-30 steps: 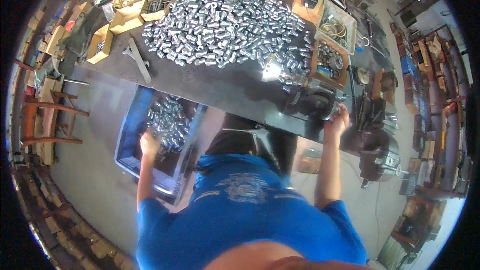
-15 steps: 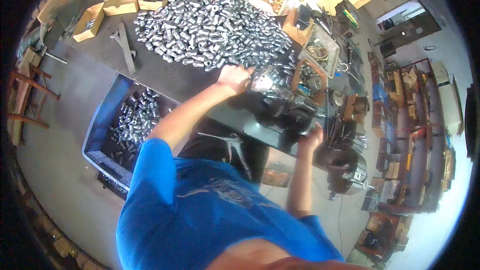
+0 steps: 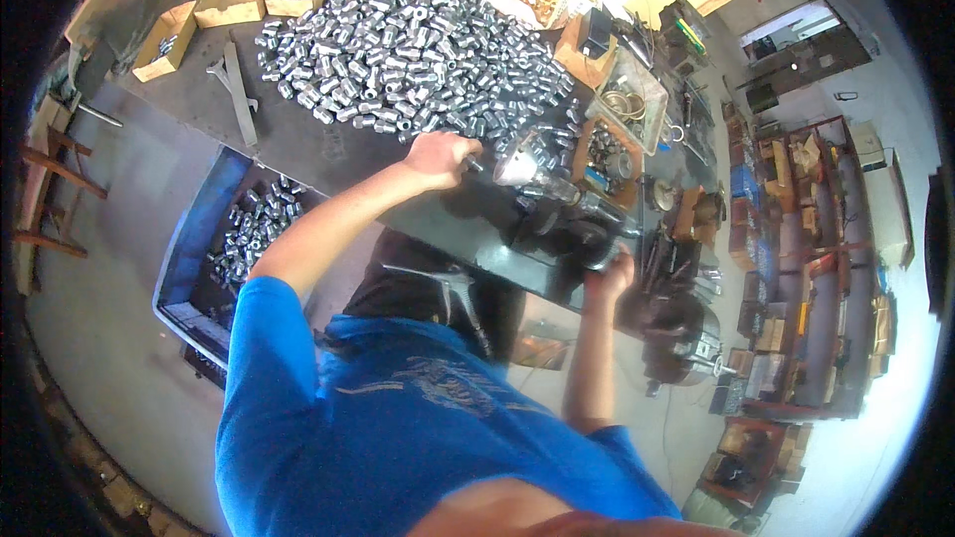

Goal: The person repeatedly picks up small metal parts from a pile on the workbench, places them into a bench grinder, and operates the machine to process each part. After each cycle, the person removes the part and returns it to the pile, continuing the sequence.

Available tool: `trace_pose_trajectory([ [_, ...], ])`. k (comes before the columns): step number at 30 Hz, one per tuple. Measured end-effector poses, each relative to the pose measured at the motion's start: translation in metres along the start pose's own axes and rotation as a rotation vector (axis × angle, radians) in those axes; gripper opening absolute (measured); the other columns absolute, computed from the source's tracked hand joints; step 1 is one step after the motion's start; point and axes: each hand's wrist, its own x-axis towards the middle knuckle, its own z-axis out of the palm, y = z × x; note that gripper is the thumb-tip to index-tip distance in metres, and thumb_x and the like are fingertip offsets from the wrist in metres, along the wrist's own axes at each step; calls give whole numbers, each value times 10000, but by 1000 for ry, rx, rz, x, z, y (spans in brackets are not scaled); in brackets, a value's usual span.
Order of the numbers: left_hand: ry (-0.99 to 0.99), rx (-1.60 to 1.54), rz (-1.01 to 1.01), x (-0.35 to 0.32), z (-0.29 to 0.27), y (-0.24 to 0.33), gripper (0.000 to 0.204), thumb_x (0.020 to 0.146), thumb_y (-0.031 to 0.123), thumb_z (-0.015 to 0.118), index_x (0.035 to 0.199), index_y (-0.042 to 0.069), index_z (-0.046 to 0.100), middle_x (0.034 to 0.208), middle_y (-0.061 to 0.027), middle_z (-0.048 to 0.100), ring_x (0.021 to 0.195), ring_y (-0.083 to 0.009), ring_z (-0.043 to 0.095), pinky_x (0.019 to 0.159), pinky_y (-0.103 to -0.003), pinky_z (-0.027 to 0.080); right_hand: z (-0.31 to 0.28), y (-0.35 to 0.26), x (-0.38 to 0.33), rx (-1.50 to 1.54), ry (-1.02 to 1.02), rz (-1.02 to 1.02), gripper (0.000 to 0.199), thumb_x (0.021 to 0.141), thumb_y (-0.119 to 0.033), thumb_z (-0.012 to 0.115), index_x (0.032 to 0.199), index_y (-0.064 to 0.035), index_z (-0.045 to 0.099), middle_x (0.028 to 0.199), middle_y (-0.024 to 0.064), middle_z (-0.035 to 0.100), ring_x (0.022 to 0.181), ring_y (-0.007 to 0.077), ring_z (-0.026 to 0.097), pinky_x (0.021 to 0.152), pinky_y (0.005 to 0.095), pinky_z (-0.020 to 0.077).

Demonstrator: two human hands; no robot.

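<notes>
The dark workbench is spread across the upper centre of the frame, and a large heap of small silver metal cylinders is piled on it. A blue crate holding more of the same cylinders is seen at centre left, below the bench edge. The left arm is stretched from the blue sleeve at lower centre up to the bench, and the left hand is curled narrowly at the near edge of the heap, beside a shiny round machine part. Whether a cylinder is enclosed in its fingers cannot be told. The right arm is raised nearly straight at centre right, and the right hand is closed around a dark part of the small black machine mounted at the bench's edge; what kind of part is gripped is hard to make out. The machine's details are lost in shadow, and the person's lower body is hidden under the blue shirt.
</notes>
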Motion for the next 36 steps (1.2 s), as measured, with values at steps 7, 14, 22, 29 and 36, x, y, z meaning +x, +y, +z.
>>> trace_pose_trajectory([
  [7, 2, -888, -205, -26, -21, 6, 172, 788, -16, 588, 959, -6, 571, 808, -113, 622, 658, -173, 617, 596, -300, 490, -12, 3, 15, 42, 3, 54, 139, 861, -157, 430, 827, -93, 549, 554, -50, 322, 443, 61, 266, 415, 198, 249],
  [14, 117, -1377, -21, -32, -71, 33, 147, 836, 11, 586, 972, -43, 596, 786, -64, 606, 629, -116, 581, 603, -237, 490, -3, 0, 8, 18, 60, 80, 142, 862, -151, 424, 835, -89, 549, 557, -55, 333, 441, 54, 271, 405, 193, 249],
  [22, 82, -1463, -3, -22, -70, 35, 113, 816, -8, 592, 907, -74, 612, 758, -79, 625, 605, -118, 593, 594, -247, 491, -5, -13, -10, 15, 50, 1, 113, 864, -155, 497, 811, -63, 536, 597, -31, 378, 475, 63, 288, 414, 211, 215],
  [29, 4, -1393, 2, -18, -77, 32, 131, 830, -10, 582, 939, -79, 607, 770, -95, 625, 617, -137, 602, 596, -251, 503, 2, -50, -43, -92, -71, -47, 133, 854, -165, 508, 833, -35, 520, 578, -36, 330, 466, 56, 256, 406, 215, 197],
  [36, -4, -1340, -107, -21, -81, 40, 195, 881, 129, 562, 830, -51, 617, 642, -70, 588, 489, -119, 562, 474, -235, 472, -5, -51, -38, -12, -159, -26, 128, 847, -142, 446, 787, -40, 496, 560, -39, 305, 460, 54, 242, 386, 206, 173],
])
